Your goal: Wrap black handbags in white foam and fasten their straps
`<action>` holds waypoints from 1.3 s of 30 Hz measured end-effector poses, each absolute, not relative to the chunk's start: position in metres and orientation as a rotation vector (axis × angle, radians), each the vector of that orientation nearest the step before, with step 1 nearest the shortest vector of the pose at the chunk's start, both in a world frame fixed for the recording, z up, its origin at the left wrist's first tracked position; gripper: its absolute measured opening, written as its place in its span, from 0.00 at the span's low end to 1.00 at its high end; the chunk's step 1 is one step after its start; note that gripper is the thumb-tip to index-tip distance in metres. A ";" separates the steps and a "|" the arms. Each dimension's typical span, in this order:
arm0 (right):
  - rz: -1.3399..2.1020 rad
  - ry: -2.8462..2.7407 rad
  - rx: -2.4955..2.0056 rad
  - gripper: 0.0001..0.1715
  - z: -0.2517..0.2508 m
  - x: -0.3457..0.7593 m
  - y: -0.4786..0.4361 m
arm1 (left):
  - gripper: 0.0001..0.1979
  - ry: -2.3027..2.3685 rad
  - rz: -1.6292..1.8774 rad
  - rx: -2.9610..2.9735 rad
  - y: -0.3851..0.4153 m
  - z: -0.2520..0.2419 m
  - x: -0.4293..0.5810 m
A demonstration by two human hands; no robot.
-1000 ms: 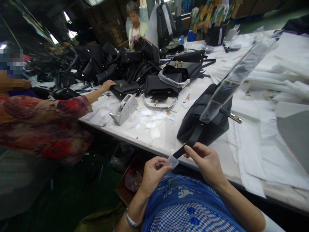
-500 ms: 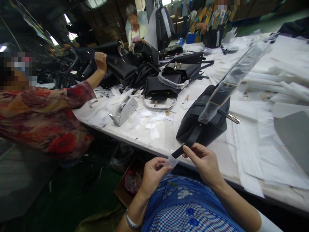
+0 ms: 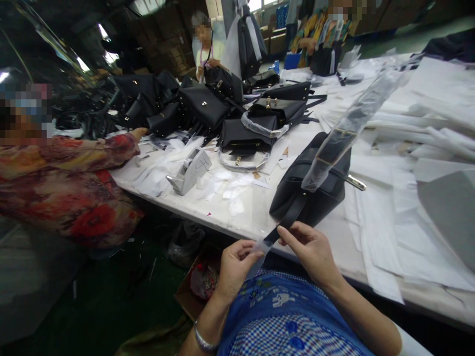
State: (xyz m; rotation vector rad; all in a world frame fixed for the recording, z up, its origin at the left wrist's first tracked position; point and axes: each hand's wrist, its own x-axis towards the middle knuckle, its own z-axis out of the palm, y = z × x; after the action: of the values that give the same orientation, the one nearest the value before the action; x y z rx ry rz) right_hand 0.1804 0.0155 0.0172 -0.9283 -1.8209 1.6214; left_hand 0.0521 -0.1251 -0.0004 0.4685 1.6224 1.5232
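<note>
at the near edge of the bench, pinching clear film in the narrow grip of the left hand, right at the end of a black strap. between two and three o'clock from there, holding that strap between thumb and fingers in the grip of the right hand. at one o'clock from the left hand, joined to a black bag with a plastic-wrapped handle. at eleven, near a grey tape dispenser; at twelve, facing more black bags.
</note>
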 end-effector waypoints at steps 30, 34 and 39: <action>1.590 -1.713 -1.035 0.27 0.021 0.182 0.050 | 0.18 1.447 1.704 0.636 -0.006 0.020 0.056; 1.624 -1.630 -1.069 0.28 0.022 0.177 0.052 | 0.19 1.473 1.705 0.677 -0.017 0.014 0.057; 1.538 -1.685 -1.088 0.27 0.021 0.175 0.050 | 0.17 1.503 1.689 0.706 -0.032 0.001 0.066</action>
State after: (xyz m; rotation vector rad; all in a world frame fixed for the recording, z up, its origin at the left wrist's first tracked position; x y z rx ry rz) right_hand 0.1747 0.0502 0.0214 -1.0883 -1.6847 1.5383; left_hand 0.0657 -0.0317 0.0012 0.7062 1.5029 1.6887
